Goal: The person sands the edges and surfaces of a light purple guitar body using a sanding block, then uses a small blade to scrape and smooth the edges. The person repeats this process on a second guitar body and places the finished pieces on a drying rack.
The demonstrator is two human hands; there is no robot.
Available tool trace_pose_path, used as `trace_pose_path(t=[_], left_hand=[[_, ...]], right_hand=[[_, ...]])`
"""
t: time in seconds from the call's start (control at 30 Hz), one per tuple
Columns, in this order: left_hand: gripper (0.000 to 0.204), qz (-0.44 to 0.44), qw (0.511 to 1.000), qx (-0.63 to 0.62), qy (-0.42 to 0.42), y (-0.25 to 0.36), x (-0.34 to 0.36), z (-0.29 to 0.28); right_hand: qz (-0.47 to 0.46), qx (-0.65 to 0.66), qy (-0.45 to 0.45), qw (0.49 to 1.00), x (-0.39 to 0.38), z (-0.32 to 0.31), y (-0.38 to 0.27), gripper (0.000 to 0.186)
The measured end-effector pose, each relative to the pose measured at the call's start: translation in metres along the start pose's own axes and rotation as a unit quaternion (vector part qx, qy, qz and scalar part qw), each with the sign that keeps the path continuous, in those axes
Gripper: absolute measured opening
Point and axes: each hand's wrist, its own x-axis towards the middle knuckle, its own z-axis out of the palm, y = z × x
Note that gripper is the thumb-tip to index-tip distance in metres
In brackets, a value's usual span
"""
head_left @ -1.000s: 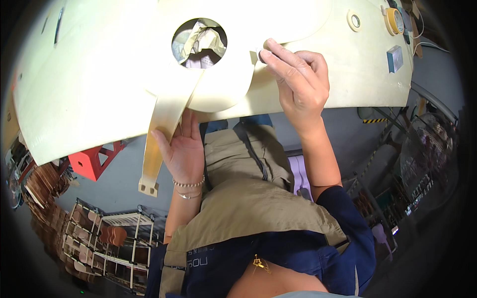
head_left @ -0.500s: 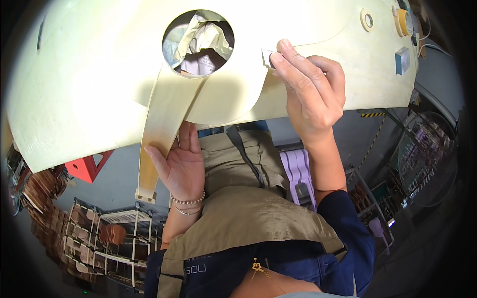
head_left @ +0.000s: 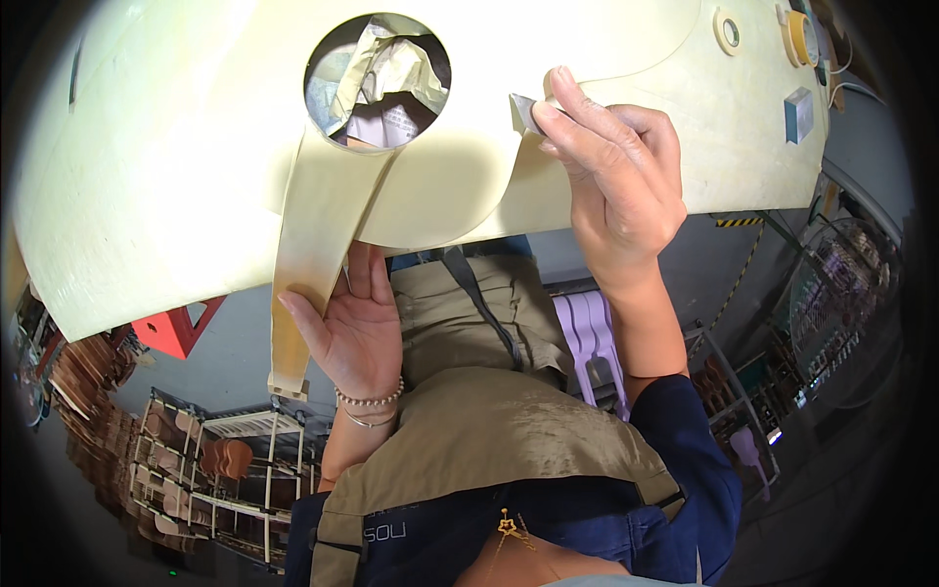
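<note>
A pale cream guitar body (head_left: pixel 435 196) lies on the table, with crumpled paper (head_left: pixel 391 73) showing in its round sound hole. From the hole a strip-like neck (head_left: pixel 318 225), browner at its lower end, runs toward me past the table edge. My left hand (head_left: pixel 357 323) grips this neck, thumb over its edge and fingers behind it. Between the fingertips of my right hand (head_left: pixel 621 166) is a small thin grey piece (head_left: pixel 522 112); blade or folded abrasive, I cannot tell. It is at the curved right edge of the body. Glare washes out the body's left side.
On the cream table (head_left: pixel 743 166), tape rolls (head_left: pixel 727 32) and a blue-grey block (head_left: pixel 798 115) sit at the right. A red stand (head_left: pixel 176 328) is below left, near a rack (head_left: pixel 220 470) of wooden parts. Right of my apron are a purple plastic piece (head_left: pixel 590 342) and a fan (head_left: pixel 841 303).
The guitar body and its sound hole have shifted slightly left. My right hand has shifted slightly right at the wrist, still pinching the grey piece. My left hand keeps its grip on the neck.
</note>
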Motion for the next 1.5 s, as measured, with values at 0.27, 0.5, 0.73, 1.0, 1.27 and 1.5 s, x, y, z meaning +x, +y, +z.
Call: trace_pose_path(t=[0.27, 0.5, 0.73, 1.0, 1.27, 1.5], left_hand=[[0.061, 0.012, 1.000, -0.004, 0.016, -0.002, -0.001, 0.000], [0.060, 0.018, 1.000, -0.003, 0.020, -0.002, -0.002, 0.002], [0.060, 0.012, 1.000, -0.010, 0.008, -0.001, 0.000, 0.000], [0.057, 0.009, 1.000, 0.015, 0.011, -0.002, -0.002, 0.003], [0.057, -0.002, 1.000, 0.006, -0.004, -0.001, 0.000, 0.001], [0.058, 0.004, 1.000, 0.016, 0.012, -0.002, -0.002, 0.003]], right_hand=[[-0.027, -0.062, 0.018, 0.998, 0.000, 0.004, -0.003, 0.030], [-0.011, -0.049, -0.025, 0.998, 0.000, -0.003, -0.002, 0.030], [0.025, -0.006, -0.005, 1.000, 0.000, 0.000, -0.005, 0.035], [-0.018, -0.086, -0.005, 0.996, -0.001, 0.001, -0.005, 0.026], [0.093, 0.039, -0.036, 0.994, 0.000, -0.005, -0.010, 0.034], [0.025, -0.070, -0.021, 0.997, -0.001, -0.001, -0.011, 0.033]])
